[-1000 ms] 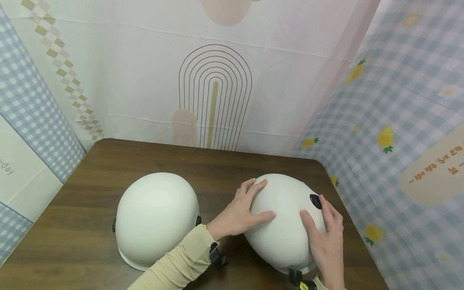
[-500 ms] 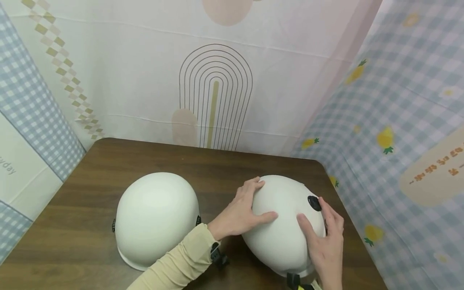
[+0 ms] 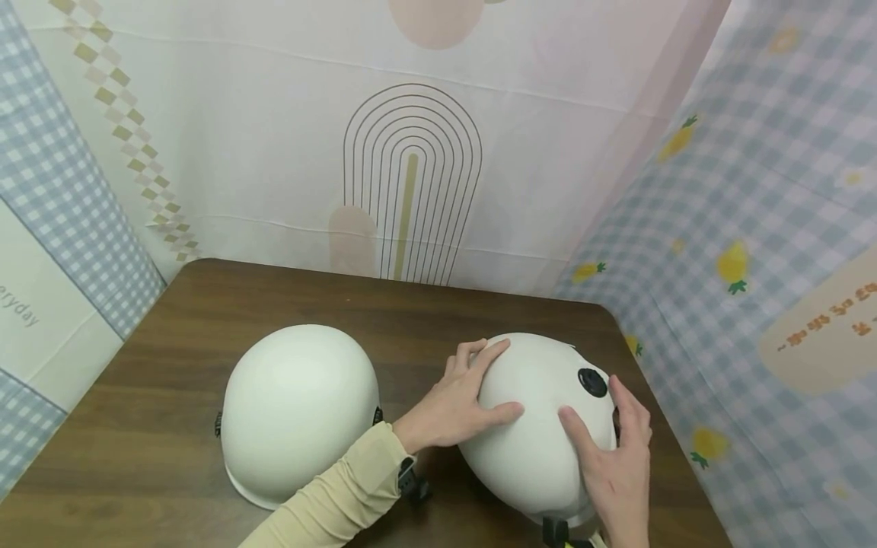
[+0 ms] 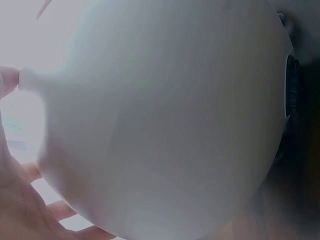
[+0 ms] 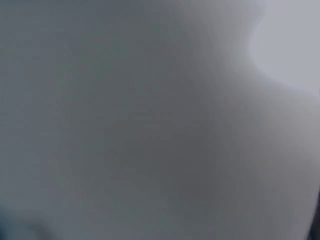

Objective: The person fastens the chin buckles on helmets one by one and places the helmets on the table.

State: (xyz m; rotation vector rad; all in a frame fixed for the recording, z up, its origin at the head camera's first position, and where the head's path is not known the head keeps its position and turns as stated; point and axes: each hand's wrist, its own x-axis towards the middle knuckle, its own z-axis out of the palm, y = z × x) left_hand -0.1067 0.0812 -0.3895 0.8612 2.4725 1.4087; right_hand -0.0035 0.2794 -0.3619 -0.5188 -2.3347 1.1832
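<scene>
Turned slightly since the earlier frames, the helmet (image 3: 534, 426) now shows its round black disc (image 3: 592, 383) more fully, clear of the right index fingertip. It is at the right part of the table (image 3: 171, 365), dome up and tipped, its egg-shaped long axis running from the far side toward the near edge and leaning right, the disc on its far right side. The left hand (image 3: 448, 407) holds its left side, fingers spread, thumb apart; the right hand (image 3: 620, 464) grips the right side between thumb and index finger, its other fingers hard to make out. Smooth matte white shell, dark wood grain beneath. A second helmet (image 3: 301, 415) stands upright to the left, partly behind the sleeve (image 3: 336, 487). The held rim is mostly hidden; table contact is unclear. The right wrist view is only grey blur.
</scene>
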